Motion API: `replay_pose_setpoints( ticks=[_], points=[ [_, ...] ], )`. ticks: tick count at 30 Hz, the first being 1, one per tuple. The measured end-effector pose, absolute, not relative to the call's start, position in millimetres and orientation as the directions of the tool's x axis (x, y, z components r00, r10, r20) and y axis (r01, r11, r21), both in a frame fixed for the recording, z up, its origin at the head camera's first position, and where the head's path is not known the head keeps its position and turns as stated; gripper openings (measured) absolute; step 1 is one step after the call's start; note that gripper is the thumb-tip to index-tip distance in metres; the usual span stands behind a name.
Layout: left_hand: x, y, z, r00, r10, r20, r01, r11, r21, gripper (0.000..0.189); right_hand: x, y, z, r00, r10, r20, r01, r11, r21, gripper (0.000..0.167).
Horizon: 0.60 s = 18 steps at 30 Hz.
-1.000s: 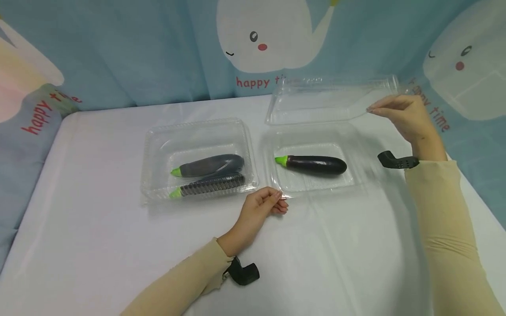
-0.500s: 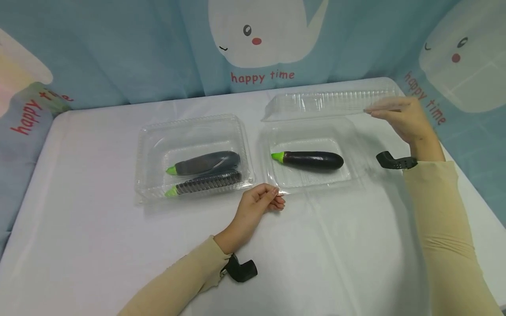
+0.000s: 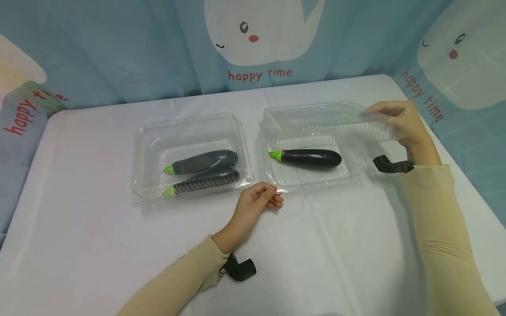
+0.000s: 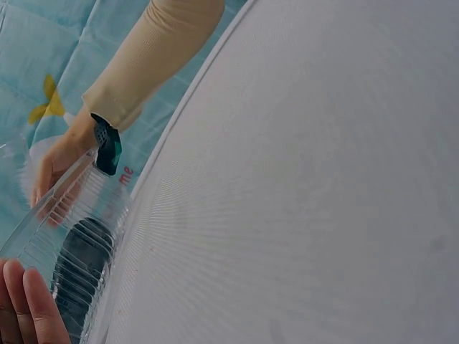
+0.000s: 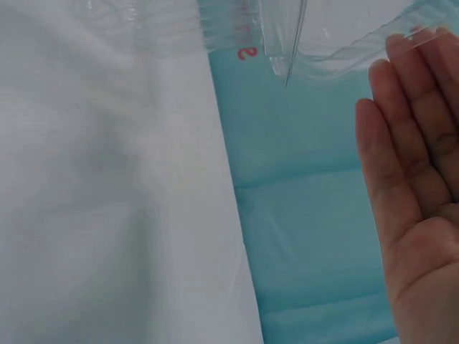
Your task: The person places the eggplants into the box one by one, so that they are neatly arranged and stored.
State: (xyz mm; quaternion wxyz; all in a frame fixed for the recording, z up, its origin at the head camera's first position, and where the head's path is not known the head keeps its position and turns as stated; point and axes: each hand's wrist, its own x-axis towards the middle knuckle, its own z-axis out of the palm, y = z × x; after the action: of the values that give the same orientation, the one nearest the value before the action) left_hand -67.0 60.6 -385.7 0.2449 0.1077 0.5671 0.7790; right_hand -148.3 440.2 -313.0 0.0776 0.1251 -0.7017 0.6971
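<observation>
A clear plastic clamshell container (image 3: 316, 183) lies on the table, holding one dark eggplant (image 3: 310, 158) with a green stem end. Its hinged lid (image 3: 312, 115) is tilted forward, partly over the eggplant. My left hand (image 3: 251, 202) pinches the near left corner of the base between thumb and fingers. At the lid's right end is my right hand (image 3: 407, 120), seen partly through the plastic. In the right wrist view its fingers (image 5: 401, 143) are straight, tips against the lid's edge. The left wrist view shows the eggplant (image 4: 82, 261) through ribbed plastic.
To the left stands a second clamshell container (image 3: 183, 128), closed over two eggplants (image 3: 205, 162). A blue curtain (image 3: 150, 48) with printed cartoon figures hangs behind the white table (image 3: 99, 245) and along its sides.
The lid has swung from standing up behind the base to leaning forward over it, with the right hand moving along. That hand's pinch has become straight fingers against the lid. The left hand keeps its hold.
</observation>
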Motion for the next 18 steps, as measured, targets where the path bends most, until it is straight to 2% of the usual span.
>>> replay_pose_setpoints(
  ticks=[3, 11, 18],
  points=[
    [-66.7, 60.5, -385.5, -0.856, 0.505, -0.111, -0.26, -0.236, 0.936, 0.018, -145.6, 437.9, -314.3, -0.954, -0.062, 0.294, -0.298, 0.058, -0.953, 0.017],
    [-65.8, 60.6, -384.3, -0.86, 0.501, -0.102, -0.25, -0.238, 0.939, 0.019, -135.7, 434.2, -322.2, -0.941, -0.103, 0.321, -0.33, 0.094, -0.939, 0.018],
    [-64.6, 60.4, -382.9, -0.866, 0.494, -0.084, -0.221, -0.226, 0.949, 0.019, -129.6, 430.6, -328.1, -0.937, -0.083, 0.34, -0.35, 0.236, -0.907, 0.019]
  ],
)
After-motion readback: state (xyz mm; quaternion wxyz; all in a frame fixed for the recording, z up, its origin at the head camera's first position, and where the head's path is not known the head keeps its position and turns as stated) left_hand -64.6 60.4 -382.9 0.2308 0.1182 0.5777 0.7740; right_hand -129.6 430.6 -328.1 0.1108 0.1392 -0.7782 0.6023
